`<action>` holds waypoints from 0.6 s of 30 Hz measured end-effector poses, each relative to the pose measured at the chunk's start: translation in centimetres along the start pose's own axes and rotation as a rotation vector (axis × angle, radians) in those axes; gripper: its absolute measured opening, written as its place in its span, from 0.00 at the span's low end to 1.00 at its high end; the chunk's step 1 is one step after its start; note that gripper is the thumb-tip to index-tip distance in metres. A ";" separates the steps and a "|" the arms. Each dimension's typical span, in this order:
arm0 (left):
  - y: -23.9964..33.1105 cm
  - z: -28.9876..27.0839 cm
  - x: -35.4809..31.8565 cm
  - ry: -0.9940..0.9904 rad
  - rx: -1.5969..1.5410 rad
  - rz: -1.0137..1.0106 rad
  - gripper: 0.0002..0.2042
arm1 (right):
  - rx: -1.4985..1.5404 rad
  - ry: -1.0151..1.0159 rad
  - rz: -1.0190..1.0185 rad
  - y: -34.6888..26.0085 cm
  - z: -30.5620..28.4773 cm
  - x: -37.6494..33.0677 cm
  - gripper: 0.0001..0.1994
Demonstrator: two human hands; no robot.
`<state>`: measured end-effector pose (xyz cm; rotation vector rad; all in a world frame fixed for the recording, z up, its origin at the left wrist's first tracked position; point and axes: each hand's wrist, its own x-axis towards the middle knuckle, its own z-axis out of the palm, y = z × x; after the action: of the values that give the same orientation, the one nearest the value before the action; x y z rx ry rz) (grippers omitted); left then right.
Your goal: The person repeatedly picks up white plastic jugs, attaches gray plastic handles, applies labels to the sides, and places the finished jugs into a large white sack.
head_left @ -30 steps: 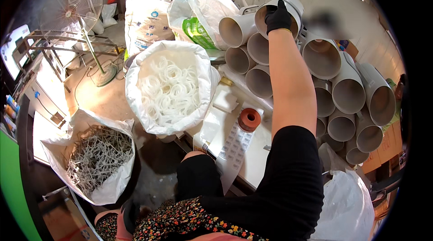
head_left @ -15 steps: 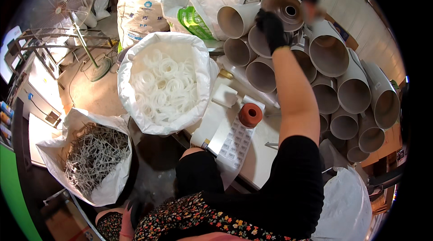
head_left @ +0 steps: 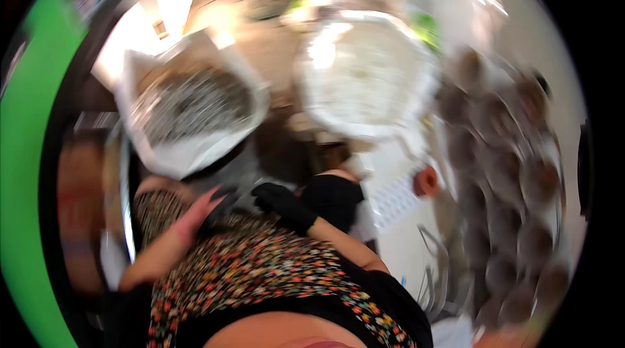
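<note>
Above my lap, my left hand (head_left: 203,212) wears a pink glove with dark fingers. Close to its right is my right hand (head_left: 286,206), in a black glove; a narrow gap lies between the two. Both are smeared by motion, so I cannot make out whether their fingers hold anything. Under them spreads a flowered apron (head_left: 260,260). Just beyond my left hand stands a white bag (head_left: 172,159) full of thin grey plastic scraps (head_left: 195,104). Ahead and to the right, another white bag (head_left: 364,130) holds pale translucent rings (head_left: 368,78), now blurred.
A white table (head_left: 407,244) on the right carries a strip of printed labels (head_left: 394,208) and a reddish-brown roll (head_left: 426,180). Stacked grey jugs (head_left: 504,166) fill the far right. A green surface (head_left: 26,172) borders the left side.
My right hand has left the stacked jugs and come back to my lap, beside my left hand. My left hand has risen into fuller view. The whole view has swung toward the left.
</note>
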<state>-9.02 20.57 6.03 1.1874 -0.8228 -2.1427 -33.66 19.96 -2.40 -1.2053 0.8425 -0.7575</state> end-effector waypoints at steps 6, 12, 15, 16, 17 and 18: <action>-2.6 -10.7 -6.1 0.521 0.523 0.637 0.18 | -0.348 -0.209 0.251 6.6 2.5 -0.3 0.16; -13.8 -20.6 -16.5 1.283 0.108 0.624 0.22 | -0.235 -0.245 0.436 4.1 3.5 0.4 0.14; -22.8 -26.9 -21.6 1.792 0.089 0.319 0.28 | -0.537 -0.300 0.346 4.0 3.3 0.3 0.14; -27.4 -29.8 -24.4 1.988 0.072 0.244 0.30 | -0.592 -0.351 0.308 4.2 2.8 0.6 0.14; -29.0 -26.9 -20.7 2.084 0.019 0.153 0.31 | -0.681 -0.356 0.297 3.2 -1.9 1.0 0.14; -29.8 -27.3 -22.4 2.184 0.011 0.067 0.32 | -0.717 -0.373 0.265 3.4 -2.2 1.1 0.14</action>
<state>20.06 49.46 -15.23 2.2670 0.2194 0.0855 -34.87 18.66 -6.23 -1.7507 0.9625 0.0176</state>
